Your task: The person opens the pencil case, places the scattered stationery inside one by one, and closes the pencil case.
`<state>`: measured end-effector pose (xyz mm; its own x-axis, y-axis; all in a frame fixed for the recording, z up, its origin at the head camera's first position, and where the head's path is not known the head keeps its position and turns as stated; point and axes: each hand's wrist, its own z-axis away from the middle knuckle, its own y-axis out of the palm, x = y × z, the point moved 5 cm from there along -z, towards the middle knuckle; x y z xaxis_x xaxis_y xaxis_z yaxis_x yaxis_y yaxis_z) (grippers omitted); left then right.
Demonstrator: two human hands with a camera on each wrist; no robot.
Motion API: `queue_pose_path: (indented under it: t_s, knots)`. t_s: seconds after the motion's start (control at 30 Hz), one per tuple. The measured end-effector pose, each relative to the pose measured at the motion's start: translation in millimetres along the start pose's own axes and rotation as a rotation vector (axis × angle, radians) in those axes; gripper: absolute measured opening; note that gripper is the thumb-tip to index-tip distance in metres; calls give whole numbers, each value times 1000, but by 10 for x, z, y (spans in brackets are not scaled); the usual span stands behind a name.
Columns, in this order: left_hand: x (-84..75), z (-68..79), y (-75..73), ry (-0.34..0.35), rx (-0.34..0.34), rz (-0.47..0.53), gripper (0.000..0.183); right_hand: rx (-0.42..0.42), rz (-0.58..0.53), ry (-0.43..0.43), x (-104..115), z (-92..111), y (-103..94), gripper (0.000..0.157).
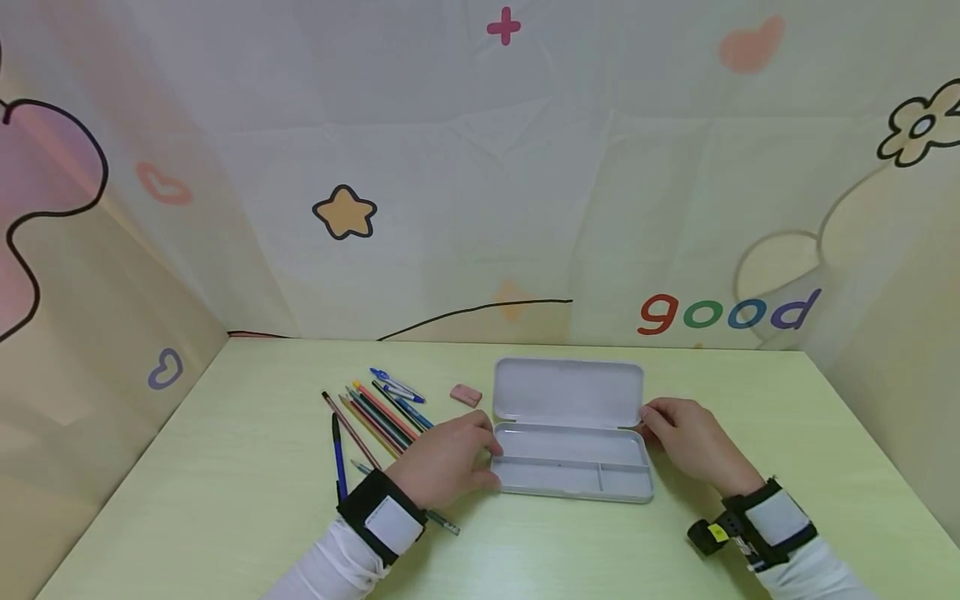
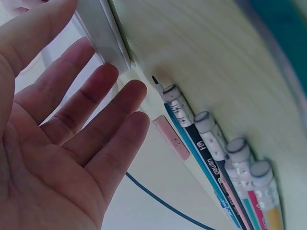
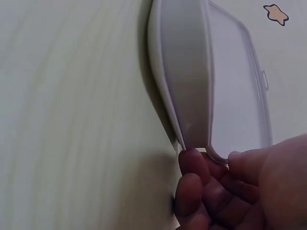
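A pale grey pencil case (image 1: 551,477) lies on the table with its lid (image 1: 567,390) folded back. Its base has a long compartment at the back, and a divider splits the front. My left hand (image 1: 448,458) is at the left side of the case, fingers extended and fingertips right at its edge. Over at the right, my right hand (image 1: 693,442) pinches the lid's corner beside the hinge. In the right wrist view, the thumb (image 3: 244,165) lies on the lid rim, with curled fingers at the end of the base.
Left of the case lie several pencils (image 1: 384,421) in a bunch, partly hidden by the left hand. Blue pens (image 1: 397,387) and a pink eraser (image 1: 467,395) lie behind them. A dark blue pen (image 1: 340,454) is farther left. One pencil end (image 1: 444,523) shows under the left wrist.
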<state>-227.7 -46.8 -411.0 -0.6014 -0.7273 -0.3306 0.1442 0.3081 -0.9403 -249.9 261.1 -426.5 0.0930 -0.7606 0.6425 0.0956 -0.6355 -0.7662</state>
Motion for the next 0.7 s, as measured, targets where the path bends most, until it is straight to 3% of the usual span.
queue_pose_path:
  t_s: [0.33, 0.7]
  knots:
    - [-6, -5, 6, -18, 11, -5, 33, -10, 54, 10, -16, -37, 43, 27]
    - [-22, 12, -12, -27, 19, 4, 34, 2, 21, 22, -18, -23, 32, 29]
